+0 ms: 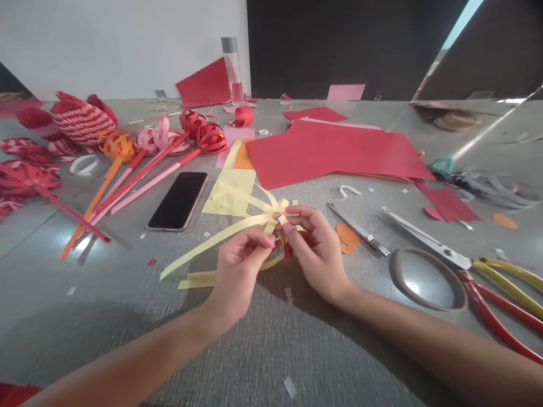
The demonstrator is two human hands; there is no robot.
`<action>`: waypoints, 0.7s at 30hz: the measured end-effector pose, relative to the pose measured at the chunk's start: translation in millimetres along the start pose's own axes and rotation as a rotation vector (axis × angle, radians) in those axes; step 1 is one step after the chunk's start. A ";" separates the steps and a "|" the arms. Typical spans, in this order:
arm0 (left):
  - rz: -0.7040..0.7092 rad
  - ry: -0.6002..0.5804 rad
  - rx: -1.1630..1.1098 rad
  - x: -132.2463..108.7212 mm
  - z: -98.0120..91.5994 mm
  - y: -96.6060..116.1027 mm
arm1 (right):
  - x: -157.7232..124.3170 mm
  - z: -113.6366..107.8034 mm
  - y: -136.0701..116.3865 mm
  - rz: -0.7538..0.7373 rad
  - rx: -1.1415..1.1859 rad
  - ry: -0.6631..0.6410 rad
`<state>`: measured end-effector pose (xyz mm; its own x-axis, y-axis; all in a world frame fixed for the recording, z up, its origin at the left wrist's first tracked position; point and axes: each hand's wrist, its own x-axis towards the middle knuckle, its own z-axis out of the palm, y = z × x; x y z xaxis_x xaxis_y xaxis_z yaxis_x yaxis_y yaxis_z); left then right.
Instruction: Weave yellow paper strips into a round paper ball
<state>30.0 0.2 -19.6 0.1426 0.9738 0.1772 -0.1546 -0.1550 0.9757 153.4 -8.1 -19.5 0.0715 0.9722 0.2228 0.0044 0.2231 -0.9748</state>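
Both hands meet over a pale yellow paper-strip flower [254, 219], whose strips fan out from a small centre. My left hand [240, 265] pinches one of the strips near the centre between thumb and fingertips. On the other side, my right hand [316, 249] grips the centre, its thumb by a small whitish square at a strip's end. Long strips reach left toward the phone, and one curls beneath the fingers. Under the left wrist lies a loose yellow strip [195, 280]. Fingers partly cover the flower's middle.
Left of the hands lie a black phone [179, 200] and paper flowers on sticks [139, 164]. Red sheets [339, 150] and a yellow sheet [231, 189] lie beyond. To the right are a cutter knife [358, 228], a tape roll [394, 271] and large scissors [462, 260]. A bottle [233, 68] stands behind.
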 end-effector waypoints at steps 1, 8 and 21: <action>0.025 -0.036 0.026 -1.2 -0.9 -0.8 | 0.4 -0.4 -0.3 0.004 0.003 0.015; 0.158 -0.129 0.204 3.3 -7.7 9.6 | -0.5 -2.0 -1.8 0.007 0.044 -0.025; 0.836 -0.112 1.021 23.8 -29.1 18.1 | -0.6 -4.6 0.8 0.080 0.014 0.013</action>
<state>2.1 25.4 -1.4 0.4515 0.5133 0.7298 0.5585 -0.8005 0.2175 157.9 -8.8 -20.5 0.0837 0.9860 0.1443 -0.0156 0.1461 -0.9892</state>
